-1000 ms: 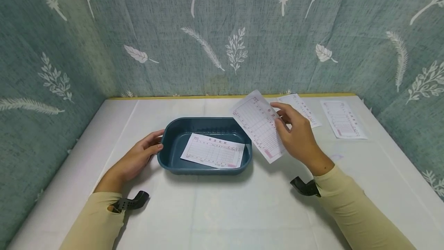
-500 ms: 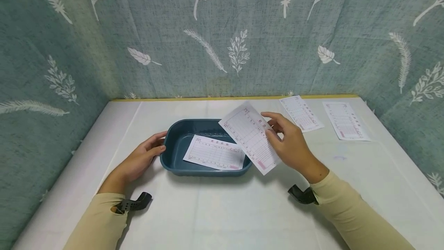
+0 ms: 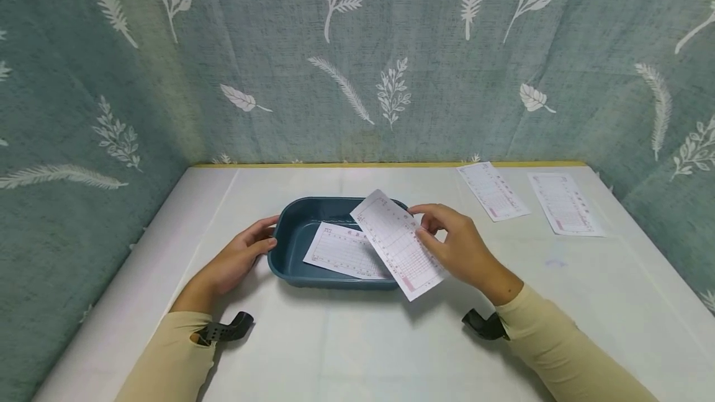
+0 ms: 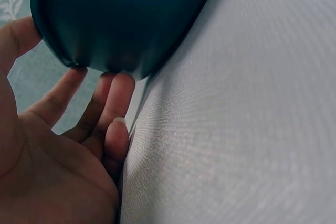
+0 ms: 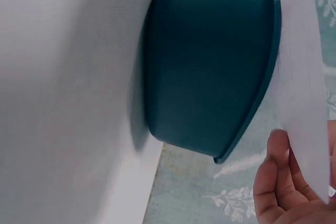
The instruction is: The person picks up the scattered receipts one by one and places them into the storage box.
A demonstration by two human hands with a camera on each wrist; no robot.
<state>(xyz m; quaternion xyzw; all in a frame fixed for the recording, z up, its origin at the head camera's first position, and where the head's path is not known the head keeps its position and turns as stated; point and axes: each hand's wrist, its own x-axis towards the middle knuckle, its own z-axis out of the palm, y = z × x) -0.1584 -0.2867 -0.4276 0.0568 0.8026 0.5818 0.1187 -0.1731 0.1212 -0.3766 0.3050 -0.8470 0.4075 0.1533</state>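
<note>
A dark teal rectangular basin (image 3: pixel 329 283) stands on the white table, with one printed paper slip (image 3: pixel 343 253) lying inside it. My left hand (image 3: pixel 240 259) rests its fingertips against the basin's left end; in the left wrist view the fairly straight fingers (image 4: pixel 118 95) touch the outer wall. With thumb and fingers my right hand (image 3: pixel 460 247) pinches a second printed paper slip (image 3: pixel 398 244) by its right edge. That slip is tilted over the basin's right end and hides part of the rim and of the slip inside. In the right wrist view its blank back (image 5: pixel 304 77) faces the camera.
Two more printed slips, a nearer-the-middle slip (image 3: pixel 494 191) and a far-right slip (image 3: pixel 565 205), lie apart at the back right of the table (image 3: pixel 357 346). A teal leaf-patterned cloth (image 3: pixel 346 98) walls the table's back and sides. Black wrist cameras (image 3: pixel 485 325) sit below both hands.
My right hand has moved left and down with its slip, from beside the basin to over its right end. My left hand stays at the basin. The head view has shifted slightly.
</note>
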